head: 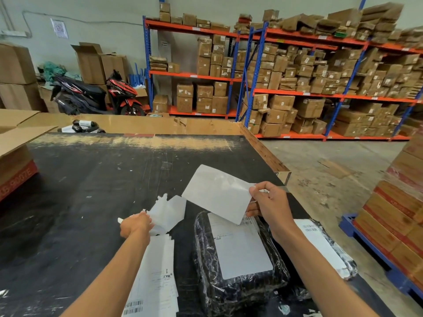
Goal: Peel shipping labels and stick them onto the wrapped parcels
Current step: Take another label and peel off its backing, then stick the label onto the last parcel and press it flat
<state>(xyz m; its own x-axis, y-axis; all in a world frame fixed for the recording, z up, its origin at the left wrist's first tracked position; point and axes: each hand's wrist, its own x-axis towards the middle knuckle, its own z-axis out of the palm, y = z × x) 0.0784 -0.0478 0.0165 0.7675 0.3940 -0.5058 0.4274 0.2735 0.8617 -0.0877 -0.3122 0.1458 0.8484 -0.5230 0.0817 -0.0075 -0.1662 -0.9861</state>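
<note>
Nearest, two bare forearms reaching up from the bottom edge over a black table (pixel 80 179). Under the left forearm, a stack of labels (pixel 155 277), barcodes showing at its near end. Just right of it, a parcel (pixel 235 259) in black wrap, lying flat with a white label (pixel 240 250) stuck on its top face. Beside that at the table's right edge, a second parcel (pixel 325 245), also labelled and partly hidden by the right forearm. Further out, left hand (pixel 136 225) turned knuckles-up, fingers closed around crumpled white backing (pixel 168 213) bunched just beyond the stack. Right hand (pixel 269 202) raised above the first parcel, wrist bent, thumb and fingertips pinching the right edge of a blank white sheet (pixel 217 193) held off the table and slanting down toward the parcel's far end; whether label or backing, cannot tell. At left, an open carton (pixel 16 161) on the table. Beyond, cardboard sheets, a motorbike (pixel 96 94), and racks (pixel 286 72) packed with brown boxes.
</note>
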